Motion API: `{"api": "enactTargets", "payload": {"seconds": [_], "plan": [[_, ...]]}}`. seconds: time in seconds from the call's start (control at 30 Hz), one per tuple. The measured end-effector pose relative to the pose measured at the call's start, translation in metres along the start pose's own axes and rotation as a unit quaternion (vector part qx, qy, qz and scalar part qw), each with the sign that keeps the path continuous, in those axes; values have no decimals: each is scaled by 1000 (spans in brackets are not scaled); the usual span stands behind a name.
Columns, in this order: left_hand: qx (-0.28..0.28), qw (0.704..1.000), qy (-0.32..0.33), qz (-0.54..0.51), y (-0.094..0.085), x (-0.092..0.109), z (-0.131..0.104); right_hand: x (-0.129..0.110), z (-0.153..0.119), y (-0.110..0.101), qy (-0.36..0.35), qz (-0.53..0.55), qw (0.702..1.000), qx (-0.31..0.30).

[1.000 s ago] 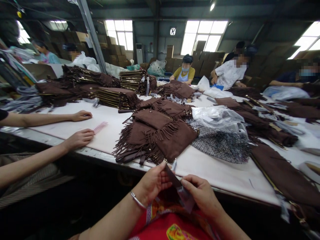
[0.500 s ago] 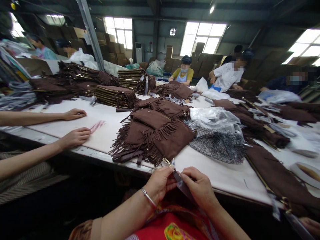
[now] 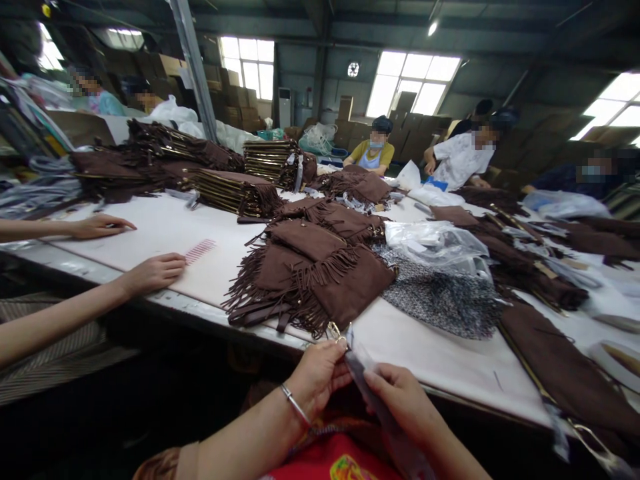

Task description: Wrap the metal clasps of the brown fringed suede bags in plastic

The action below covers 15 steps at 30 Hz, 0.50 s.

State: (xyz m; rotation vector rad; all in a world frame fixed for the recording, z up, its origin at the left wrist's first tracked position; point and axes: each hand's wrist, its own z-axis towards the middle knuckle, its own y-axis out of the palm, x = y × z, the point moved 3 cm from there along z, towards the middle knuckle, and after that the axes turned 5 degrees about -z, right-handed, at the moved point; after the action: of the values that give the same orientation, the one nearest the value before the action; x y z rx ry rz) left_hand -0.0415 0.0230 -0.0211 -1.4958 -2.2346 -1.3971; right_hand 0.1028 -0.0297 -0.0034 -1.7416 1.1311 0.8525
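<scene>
Just in front of the table edge, my left hand (image 3: pixel 320 373) pinches the upper end of a dark strap (image 3: pixel 365 380) by a gold clasp (image 3: pixel 334 331). My right hand (image 3: pixel 397 393) is closed on the same strap lower down, where a clear plastic wrap shows around it. The strap's lower end hangs over my red clothing and is blurred. Beyond my hands, a brown fringed bag (image 3: pixel 345 287) lies on the white table (image 3: pixel 430 347).
A co-worker's two hands (image 3: pixel 155 272) rest on the table at the left. Stacked brown bags with gold zippers (image 3: pixel 225 193) stand behind. Speckled fabric (image 3: pixel 445 293) and clear plastic (image 3: pixel 435 243) lie right of centre. More brown bags (image 3: pixel 555 353) lie at the right.
My right hand has shifted slightly down along the strap, away from my left hand. The co-worker's farther hand has drawn back to the left. The view has shifted slightly.
</scene>
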Motion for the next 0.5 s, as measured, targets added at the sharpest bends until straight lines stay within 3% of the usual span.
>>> {"api": "enactTargets", "payload": {"seconds": [0.2, 0.33, 0.43, 0.5], "plan": [[-6, 999, 5, 52, 7, -16, 3, 2, 20, 6, 29, 9, 997, 78], [6, 988, 14, 153, 0, -6, -3, 1, 23, 6, 19, 36, 995, 91], [45, 967, 66, 243, -8, 5, -8, 1, 22, 7, 22, 55, 994, 95], [50, 945, 150, 285, -10, 11, -10, 0, 21, 7, 27, 58, 993, 97]]}}
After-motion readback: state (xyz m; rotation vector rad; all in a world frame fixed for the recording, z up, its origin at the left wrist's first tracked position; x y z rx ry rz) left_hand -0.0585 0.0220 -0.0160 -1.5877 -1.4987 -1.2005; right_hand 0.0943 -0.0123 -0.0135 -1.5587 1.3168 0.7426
